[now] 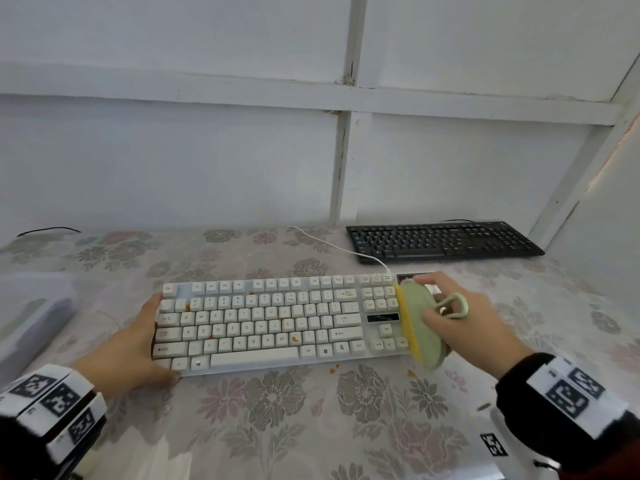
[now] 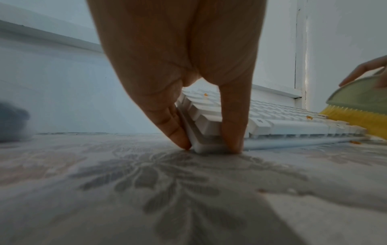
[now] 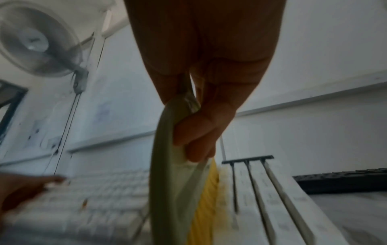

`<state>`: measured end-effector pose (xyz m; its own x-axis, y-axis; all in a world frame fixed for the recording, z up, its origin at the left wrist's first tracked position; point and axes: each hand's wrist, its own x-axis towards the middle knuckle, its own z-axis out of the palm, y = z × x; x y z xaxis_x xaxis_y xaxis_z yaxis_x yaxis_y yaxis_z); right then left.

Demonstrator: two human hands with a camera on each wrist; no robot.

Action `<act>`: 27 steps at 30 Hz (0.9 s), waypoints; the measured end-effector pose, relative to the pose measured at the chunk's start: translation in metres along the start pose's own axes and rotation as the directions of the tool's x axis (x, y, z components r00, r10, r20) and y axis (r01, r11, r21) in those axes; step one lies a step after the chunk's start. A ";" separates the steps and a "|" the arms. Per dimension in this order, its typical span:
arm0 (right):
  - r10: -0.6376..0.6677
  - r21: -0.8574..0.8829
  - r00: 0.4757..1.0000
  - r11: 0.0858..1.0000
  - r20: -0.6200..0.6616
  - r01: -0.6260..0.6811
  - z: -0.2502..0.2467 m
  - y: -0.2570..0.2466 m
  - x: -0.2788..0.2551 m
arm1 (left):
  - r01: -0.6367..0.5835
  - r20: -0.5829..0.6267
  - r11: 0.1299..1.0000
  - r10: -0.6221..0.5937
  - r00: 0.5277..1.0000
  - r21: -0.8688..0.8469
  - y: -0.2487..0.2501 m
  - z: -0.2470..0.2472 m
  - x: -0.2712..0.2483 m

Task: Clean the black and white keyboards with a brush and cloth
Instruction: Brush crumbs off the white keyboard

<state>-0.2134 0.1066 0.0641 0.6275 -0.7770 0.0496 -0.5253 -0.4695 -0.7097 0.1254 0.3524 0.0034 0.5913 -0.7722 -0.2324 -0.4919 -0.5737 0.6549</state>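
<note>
Brush [image 1: 420, 327], green-backed with yellow bristles, gripped in right hand [image 1: 460, 327] at white keyboard's [image 1: 273, 323] right end; left hand [image 1: 128, 348] fingers [image 2: 178, 132] pinch its left corner; black keyboard [image 1: 443, 242] lies behind on the tabletop [image 1: 311, 427].

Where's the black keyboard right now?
In the head view, the black keyboard lies at the table's far right by the wall, behind the white keyboard, untouched by either hand.
</note>
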 end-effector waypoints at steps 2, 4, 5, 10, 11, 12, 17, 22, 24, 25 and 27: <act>0.011 -0.005 1.000 1.000 0.023 -0.011 -0.008 0.000 -0.003 | 0.004 -0.002 1.000 -0.004 1.000 0.006 -0.001 0.000 0.000; -0.004 0.018 1.000 1.000 -0.022 0.004 -0.019 -0.006 0.002 | 0.005 -0.006 1.000 -0.005 1.000 0.012 0.001 0.001 -0.001; -0.021 0.033 0.997 0.999 -0.069 0.024 -0.023 -0.010 0.005 | 0.006 -0.010 1.000 -0.006 1.000 0.011 0.002 0.001 -0.001; -0.024 0.061 0.990 0.998 -0.140 0.033 -0.018 -0.013 0.018 | 0.007 -0.020 1.000 -0.007 1.000 0.000 0.002 0.001 -0.002; -0.007 0.050 0.994 0.999 -0.105 0.012 -0.015 -0.010 0.015 | 0.002 -0.016 1.000 -0.002 1.000 0.000 0.002 0.001 -0.001; 0.004 0.036 0.998 0.999 -0.065 -0.002 -0.013 -0.006 0.012 | -0.002 -0.014 1.000 0.002 1.000 0.002 0.002 0.001 -0.001; -0.008 0.027 1.000 1.000 -0.026 0.008 -0.021 -0.014 0.004 | 0.000 0.000 1.000 0.000 1.000 0.005 0.001 0.000 -0.001; -0.086 0.107 0.979 0.989 -0.183 0.106 -0.016 -0.037 0.024 | -0.001 0.003 1.000 0.001 1.000 0.006 0.002 -0.001 -0.002; -0.069 0.085 0.986 0.993 -0.153 0.083 -0.008 -0.036 0.029 | -0.003 -0.006 1.000 0.003 1.000 0.006 0.003 0.000 -0.002; -0.055 0.069 0.990 0.996 -0.132 0.064 -0.004 -0.033 0.030 | -0.006 -0.010 1.000 0.006 1.000 0.006 0.003 0.000 -0.002; -0.028 0.044 0.996 0.999 -0.084 0.032 0.002 -0.026 0.026 | -0.011 -0.009 1.000 0.011 1.000 0.014 0.004 0.000 -0.002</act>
<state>-0.1819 0.0993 0.0829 0.5914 -0.7961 0.1282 -0.4793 -0.4749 -0.7381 0.1222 0.3520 0.0063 0.5918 -0.7760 -0.2182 -0.5072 -0.5689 0.6474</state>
